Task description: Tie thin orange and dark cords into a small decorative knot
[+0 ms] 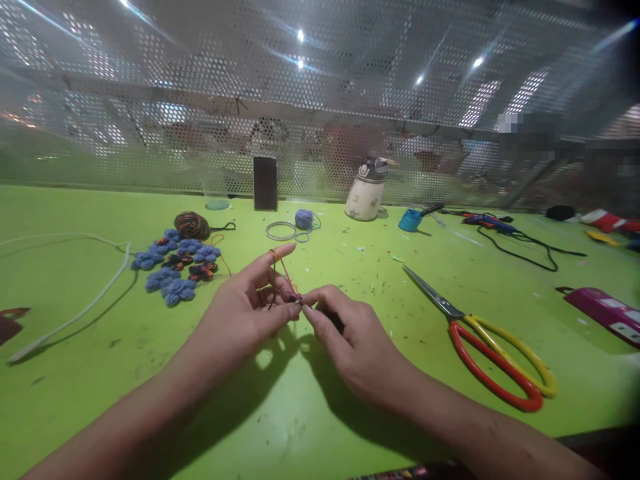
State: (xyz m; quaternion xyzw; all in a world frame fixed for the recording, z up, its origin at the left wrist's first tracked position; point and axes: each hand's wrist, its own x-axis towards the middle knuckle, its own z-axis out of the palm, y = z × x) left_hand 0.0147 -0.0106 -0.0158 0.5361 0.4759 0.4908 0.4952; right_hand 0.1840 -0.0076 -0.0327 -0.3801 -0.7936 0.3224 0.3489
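Pinched together at the fingertips, both grips meet on one small yarn piece: the left hand clasps it between thumb and fingers, while the right hand closes thumb and forefinger on its right edge. Whether a slim tool is hidden in that right grip, I cannot tell. The piece sits directly between the hands, touching both, raised above the green bench. Its own long axis is too covered to read.

What seems to matter most is the reddish strand: it slants from the raised left forefinger, down and rightward into the pinch, so the left hand governs its tension and the right fingertips lie at its lower end.

Left of the grip and farther out, blue and dark multicoloured yarn flowers lie in a cluster, with a variegated yarn ball just beyond. Straight ahead, well apart, is a blue yarn ball. Rightward, nearer the right hand, red-and-yellow-handled scissors point their blades away and leftward.
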